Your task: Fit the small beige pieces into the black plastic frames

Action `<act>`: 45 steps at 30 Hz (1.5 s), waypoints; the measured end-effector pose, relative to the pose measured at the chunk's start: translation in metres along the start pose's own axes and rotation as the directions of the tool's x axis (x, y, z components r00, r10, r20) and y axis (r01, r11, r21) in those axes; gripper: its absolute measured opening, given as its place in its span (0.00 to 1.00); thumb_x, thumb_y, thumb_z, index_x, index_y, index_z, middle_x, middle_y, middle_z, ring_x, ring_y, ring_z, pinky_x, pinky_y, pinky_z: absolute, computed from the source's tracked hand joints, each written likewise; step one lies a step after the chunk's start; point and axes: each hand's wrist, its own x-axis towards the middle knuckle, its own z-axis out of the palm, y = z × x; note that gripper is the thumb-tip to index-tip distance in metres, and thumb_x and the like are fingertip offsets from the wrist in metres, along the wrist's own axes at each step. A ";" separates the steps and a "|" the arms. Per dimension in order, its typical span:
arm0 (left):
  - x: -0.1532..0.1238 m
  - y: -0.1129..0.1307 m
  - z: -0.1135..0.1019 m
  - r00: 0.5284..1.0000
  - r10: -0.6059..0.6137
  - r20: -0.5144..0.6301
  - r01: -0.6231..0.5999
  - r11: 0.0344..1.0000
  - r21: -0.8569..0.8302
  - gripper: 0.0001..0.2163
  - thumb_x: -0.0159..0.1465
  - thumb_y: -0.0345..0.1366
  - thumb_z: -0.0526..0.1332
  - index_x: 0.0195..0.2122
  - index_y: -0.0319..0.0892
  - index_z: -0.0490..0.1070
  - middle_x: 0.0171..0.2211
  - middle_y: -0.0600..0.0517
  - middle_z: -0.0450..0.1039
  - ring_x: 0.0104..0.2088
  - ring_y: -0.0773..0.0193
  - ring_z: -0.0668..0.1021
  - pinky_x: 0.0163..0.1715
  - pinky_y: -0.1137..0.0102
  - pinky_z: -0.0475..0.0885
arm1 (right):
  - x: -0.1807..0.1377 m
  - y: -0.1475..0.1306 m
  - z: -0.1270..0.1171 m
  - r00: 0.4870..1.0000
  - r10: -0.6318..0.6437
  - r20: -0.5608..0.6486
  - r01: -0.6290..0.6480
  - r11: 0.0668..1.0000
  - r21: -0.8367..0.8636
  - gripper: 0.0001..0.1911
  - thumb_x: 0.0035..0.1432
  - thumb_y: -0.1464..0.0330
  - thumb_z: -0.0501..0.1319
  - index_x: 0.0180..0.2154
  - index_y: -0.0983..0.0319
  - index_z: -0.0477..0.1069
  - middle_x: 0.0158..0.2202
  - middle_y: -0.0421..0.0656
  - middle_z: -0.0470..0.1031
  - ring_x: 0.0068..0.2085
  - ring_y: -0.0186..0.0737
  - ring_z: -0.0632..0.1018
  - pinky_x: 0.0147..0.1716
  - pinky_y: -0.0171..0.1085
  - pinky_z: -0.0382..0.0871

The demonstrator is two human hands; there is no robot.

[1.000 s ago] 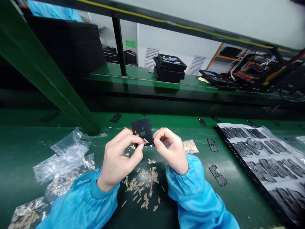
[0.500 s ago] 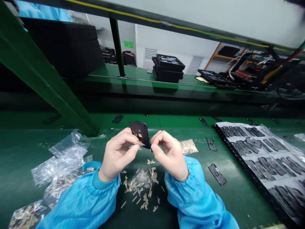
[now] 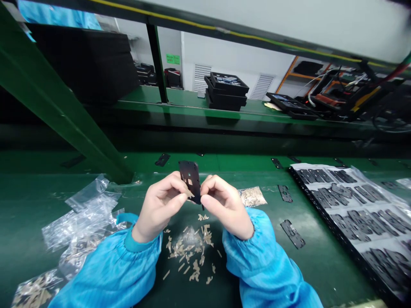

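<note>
Black plate: one black perforated plate (image 3: 190,177), held up off the counter (image 3: 324,273), roughly upright, a bit tilted, between the two hands.
Left hand (image 3: 160,205): at the plate's left side; thumb and index pinched together on a small tan piece (image 3: 189,194), just in front of the plate's lower part. Other fingers partly hidden, so can't tell how much of the plate they carry.
Right hand (image 3: 226,205): fingers drawn close together at the plate's lower right edge. Thin dark bit shows under them; can't tell if they grip that or the edge.
Loose tan pieces (image 3: 207,235): scattered on the counter below the hands.
Tan-piece bag (image 3: 253,196): lying just beyond the right wrist.
Plate tray (image 3: 337,244): far right, rows of similar plates on pale liner.
Loose plates (image 3: 292,234): on the counter, between right sleeve and tray.
Step in hand: my read, handling a single tan piece against the plate; going on or coming off, can't tell.
Next move calls for: I'd say a steady plate, a light left pinch, and the tan piece lined up with the plate before any pressure.
</note>
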 end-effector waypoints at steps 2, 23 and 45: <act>0.001 0.003 0.003 0.999 -0.048 -0.001 0.048 0.998 -0.045 0.02 0.56 0.30 0.60 0.27 0.43 0.71 0.27 0.54 0.66 0.30 0.67 0.70 0.31 0.71 0.65 | 0.000 0.001 0.000 1.000 -0.006 0.026 0.005 0.999 0.039 0.07 0.57 0.67 0.56 0.28 0.61 0.62 0.27 0.38 0.62 0.29 0.32 0.64 0.29 0.34 0.59; -0.001 0.017 0.023 0.864 -0.499 -0.069 0.423 0.793 -0.438 0.05 0.53 0.29 0.61 0.21 0.38 0.69 0.22 0.55 0.67 0.25 0.71 0.71 0.27 0.76 0.69 | 0.000 0.011 0.001 0.964 -0.267 0.015 0.252 0.888 -0.384 0.04 0.60 0.70 0.49 0.32 0.60 0.57 0.28 0.40 0.60 0.30 0.35 0.64 0.30 0.35 0.60; -0.013 0.017 0.028 0.939 -0.220 -0.265 0.182 0.970 -0.163 0.03 0.55 0.31 0.61 0.24 0.42 0.70 0.26 0.54 0.67 0.29 0.68 0.70 0.30 0.74 0.66 | 0.008 0.030 -0.003 0.857 -0.505 0.104 0.478 0.702 -0.528 0.15 0.57 0.54 0.53 0.29 0.59 0.59 0.25 0.41 0.65 0.27 0.38 0.66 0.29 0.40 0.60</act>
